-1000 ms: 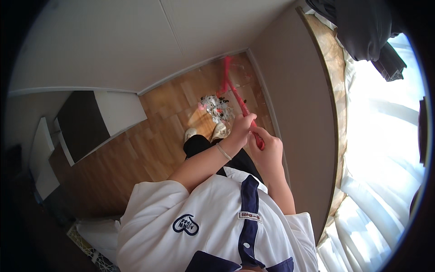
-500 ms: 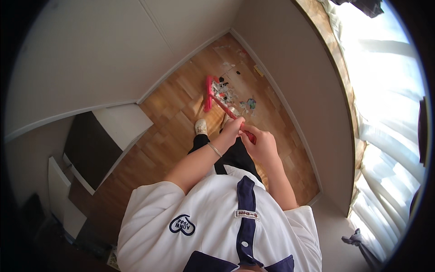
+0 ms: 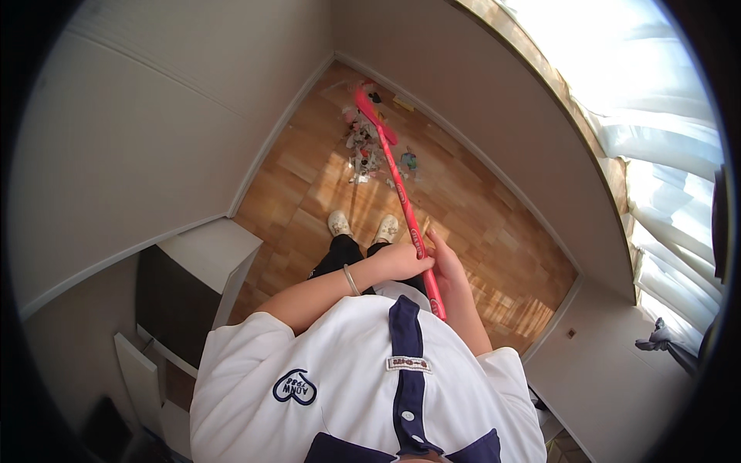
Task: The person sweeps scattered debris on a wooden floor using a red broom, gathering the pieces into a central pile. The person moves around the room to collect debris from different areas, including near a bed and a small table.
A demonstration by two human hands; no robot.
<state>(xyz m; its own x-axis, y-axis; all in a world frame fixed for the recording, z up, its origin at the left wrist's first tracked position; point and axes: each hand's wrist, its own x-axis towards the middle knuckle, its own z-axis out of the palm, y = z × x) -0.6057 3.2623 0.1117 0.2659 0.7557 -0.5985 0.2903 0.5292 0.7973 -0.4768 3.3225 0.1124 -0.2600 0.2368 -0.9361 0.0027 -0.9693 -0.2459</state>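
Observation:
My left hand (image 3: 403,263), with a bracelet at its wrist, is closed around the pink-red handle of a broom (image 3: 403,196). Its upper end comes close to my shirt. Beside the handle, my right hand (image 3: 452,268) has a digit stretched up and loose; nothing of it wraps over the front of the handle, and its other fingers are partly hidden. The pink broom head (image 3: 366,106), slightly blurred, is over the far part of a litter pile (image 3: 364,141) of pale scraps and dark bits. Whether the head touches the floor I cannot tell.
Two pale walls (image 3: 466,131) meet beyond the litter. A blue-green scrap (image 3: 409,159) lies right of the pile, and a yellow piece (image 3: 402,103) lies by the wall. At left stands a white and dark cabinet (image 3: 202,251). White curtains (image 3: 656,185) hang at right.
The broom head has swung from the litter's left side to its far side. The handle stands steeper, with its upper end nearer me. My right hand has loosened from the handle.

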